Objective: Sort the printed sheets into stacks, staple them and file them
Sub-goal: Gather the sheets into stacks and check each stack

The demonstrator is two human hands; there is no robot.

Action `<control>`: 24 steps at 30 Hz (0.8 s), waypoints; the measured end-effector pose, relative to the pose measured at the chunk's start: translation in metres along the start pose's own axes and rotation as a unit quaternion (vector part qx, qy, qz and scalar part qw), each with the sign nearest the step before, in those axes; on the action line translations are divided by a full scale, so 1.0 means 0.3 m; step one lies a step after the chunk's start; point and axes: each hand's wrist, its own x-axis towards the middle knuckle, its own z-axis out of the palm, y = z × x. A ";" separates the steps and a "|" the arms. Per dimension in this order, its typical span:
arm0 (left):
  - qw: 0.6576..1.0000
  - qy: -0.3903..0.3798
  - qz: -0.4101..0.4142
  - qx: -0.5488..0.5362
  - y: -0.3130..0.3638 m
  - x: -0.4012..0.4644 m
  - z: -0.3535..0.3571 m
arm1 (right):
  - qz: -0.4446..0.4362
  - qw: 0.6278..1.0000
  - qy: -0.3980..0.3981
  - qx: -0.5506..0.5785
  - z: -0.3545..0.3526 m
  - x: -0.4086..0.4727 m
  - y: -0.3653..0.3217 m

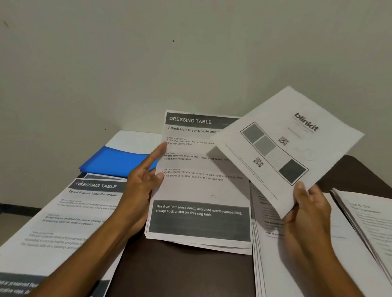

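Observation:
My right hand [308,210] pinches the lower corner of a "blinkit" sheet [286,147] with grey squares and QR codes, held tilted in the air above the table. My left hand [142,182] holds the left edge of a "DRESSING TABLE" hair-dryer stack [200,193], thumb on top, index finger stretched out. That stack is lifted at its far end, its near edge resting on the dark table [181,274]. A second "DRESSING TABLE" stack [61,223] about a dried flower vase lies at the left.
A blue folder [117,161] with white paper behind it lies at the back left by the wall. More printed stacks [297,263] cover the right side, with another fanned pile [370,223] at the far right edge.

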 end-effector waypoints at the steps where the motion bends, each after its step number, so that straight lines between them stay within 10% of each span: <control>1: 1.000 0.004 -0.005 -0.002 -0.004 0.002 0.000 | 0.009 1.000 -0.018 -0.004 0.006 -0.002 0.000; 9: 0.998 0.030 -0.041 -0.044 0.001 -0.001 0.003 | 0.015 0.975 -0.216 -0.055 0.113 -0.116 -0.001; 24: 0.995 0.076 -0.063 -0.032 0.011 0.001 -0.016 | 0.010 0.945 -0.291 -0.151 0.108 -0.133 0.038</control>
